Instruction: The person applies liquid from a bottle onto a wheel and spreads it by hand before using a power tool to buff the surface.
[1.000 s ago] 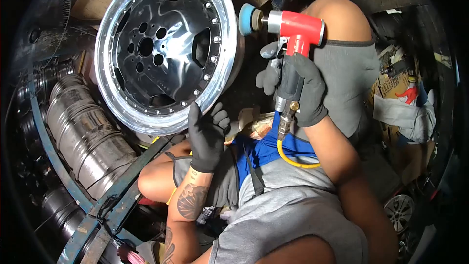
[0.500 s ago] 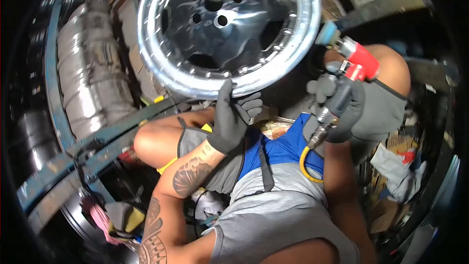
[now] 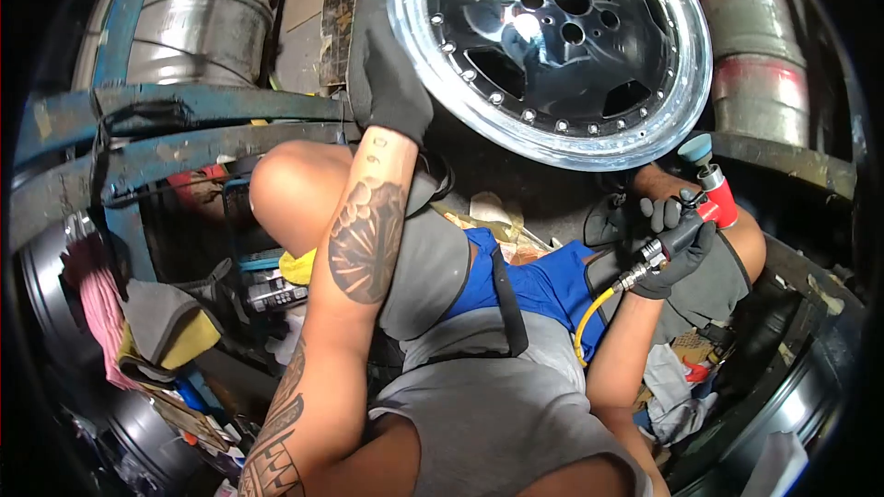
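A wheel rim (image 3: 589, 152) with a black centre and a shiny outer lip stands at the top middle. My left hand (image 3: 391, 78), in a dark grey glove, is at the rim's left edge; its fingers are mostly hidden. Lower right, my right hand (image 3: 686, 253), also gloved, is closed around a red and black air tool (image 3: 686, 228). The tool has a teal round pad (image 3: 694, 148) at its tip, just below the rim's lower right edge and apart from it. A yellow hose (image 3: 587, 317) runs from its rear end.
Metal rim barrels stand at the upper left (image 3: 198, 14) and upper right (image 3: 760, 83). A blue metal frame (image 3: 221, 106) crosses the left side. Grey and yellow gloves (image 3: 175, 327) with a pink cloth (image 3: 101, 313) lie lower left. A pale cloth (image 3: 672, 391) is lower right.
The view has shifted, and the rim now appears further right. My left hand has moved from the rim's bottom edge up to its left edge. My right hand still holds the tool, now lower.
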Demonstrator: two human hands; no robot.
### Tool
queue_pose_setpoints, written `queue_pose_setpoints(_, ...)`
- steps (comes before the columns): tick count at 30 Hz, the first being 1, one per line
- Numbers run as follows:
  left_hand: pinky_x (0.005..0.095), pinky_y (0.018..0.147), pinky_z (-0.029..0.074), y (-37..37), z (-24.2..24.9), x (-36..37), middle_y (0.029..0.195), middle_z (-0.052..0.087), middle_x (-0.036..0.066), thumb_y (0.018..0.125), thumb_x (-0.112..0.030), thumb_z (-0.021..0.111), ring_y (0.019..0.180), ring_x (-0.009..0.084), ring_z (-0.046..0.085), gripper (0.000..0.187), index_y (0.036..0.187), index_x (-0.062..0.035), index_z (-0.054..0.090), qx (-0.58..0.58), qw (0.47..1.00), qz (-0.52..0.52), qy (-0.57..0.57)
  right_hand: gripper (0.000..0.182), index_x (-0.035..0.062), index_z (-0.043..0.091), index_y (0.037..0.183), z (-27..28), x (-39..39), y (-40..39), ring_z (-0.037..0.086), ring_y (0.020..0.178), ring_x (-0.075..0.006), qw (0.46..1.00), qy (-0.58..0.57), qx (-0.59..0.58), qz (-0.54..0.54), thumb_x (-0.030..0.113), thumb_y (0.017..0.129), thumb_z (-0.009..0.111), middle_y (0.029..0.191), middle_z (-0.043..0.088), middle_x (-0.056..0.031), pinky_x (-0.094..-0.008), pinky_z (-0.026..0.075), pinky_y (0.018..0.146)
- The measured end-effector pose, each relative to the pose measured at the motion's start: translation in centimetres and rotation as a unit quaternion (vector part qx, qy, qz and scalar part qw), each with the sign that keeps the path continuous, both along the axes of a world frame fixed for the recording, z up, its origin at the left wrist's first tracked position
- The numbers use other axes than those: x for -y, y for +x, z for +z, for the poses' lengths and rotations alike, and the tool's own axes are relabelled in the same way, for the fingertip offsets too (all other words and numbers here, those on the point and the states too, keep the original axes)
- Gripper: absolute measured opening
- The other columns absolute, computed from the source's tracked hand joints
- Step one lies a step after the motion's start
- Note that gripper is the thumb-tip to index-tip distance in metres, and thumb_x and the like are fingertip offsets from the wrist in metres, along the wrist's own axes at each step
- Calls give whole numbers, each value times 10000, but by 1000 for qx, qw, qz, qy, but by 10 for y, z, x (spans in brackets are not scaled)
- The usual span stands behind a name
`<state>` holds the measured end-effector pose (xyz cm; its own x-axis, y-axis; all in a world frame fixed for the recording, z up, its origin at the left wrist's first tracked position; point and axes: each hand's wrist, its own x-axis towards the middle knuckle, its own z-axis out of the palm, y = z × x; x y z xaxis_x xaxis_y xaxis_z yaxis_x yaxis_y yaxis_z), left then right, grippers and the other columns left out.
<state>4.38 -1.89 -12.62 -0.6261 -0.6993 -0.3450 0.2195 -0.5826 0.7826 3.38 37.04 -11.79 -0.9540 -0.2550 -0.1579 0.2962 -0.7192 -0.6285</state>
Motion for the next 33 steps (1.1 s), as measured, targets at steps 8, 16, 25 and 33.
queue_pose_setpoints(8,330,882,552,-5,37,-17,1110,696,82,1074,-412,412,995,178,677,478,1217,-10,628,68,991,-45,-109,525,1,573,1140,22,-10,-3,414,548,-141,999,0,-40,-4,505,1018,489,642,457,-12,-368,426,670)
queue_pose_setpoints(16,234,535,447,-16,91,-54,791,633,28,1060,-263,518,603,73,587,329,914,-12,673,95,972,-118,-180,495,-8,539,1183,101,-20,-23,451,514,-83,981,-27,-162,107,438,977,609,609,507,62,-324,352,730)
queue_pose_setpoints(25,274,777,519,-17,102,-51,992,654,54,1060,-161,489,859,112,638,264,1086,8,690,113,972,-137,-155,533,-20,529,1180,143,-29,-167,447,514,-99,965,-7,-161,209,467,970,573,667,526,35,-324,364,699)
queue_pose_setpoints(33,254,681,522,-22,78,-43,898,657,37,1057,-247,536,752,94,642,269,1070,-7,656,49,984,-100,-143,607,-60,571,1264,68,-19,-214,699,1046,-430,967,-40,-82,239,484,1060,397,1142,699,-241,-544,533,1020)
